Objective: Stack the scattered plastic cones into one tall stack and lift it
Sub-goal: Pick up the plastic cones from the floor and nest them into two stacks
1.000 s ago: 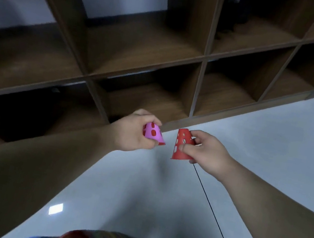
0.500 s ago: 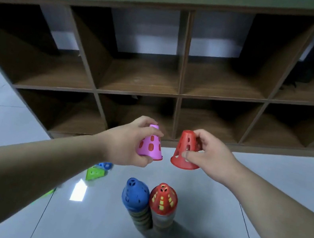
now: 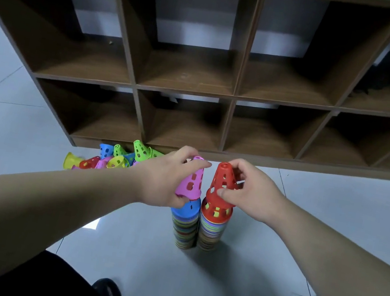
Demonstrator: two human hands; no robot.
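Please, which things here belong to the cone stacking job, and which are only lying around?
Job: pink cone in the left hand; red cone in the right hand; blue-topped stack; red-topped stack; pile of loose cones.
Not the job: wooden shelf unit; black shoes.

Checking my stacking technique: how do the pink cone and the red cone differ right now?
The pink cone is in the left hand, the red cone in the right hand. The pink cone is over the blue-topped stack, the red cone over the red-topped stack. Both are upright with holes.
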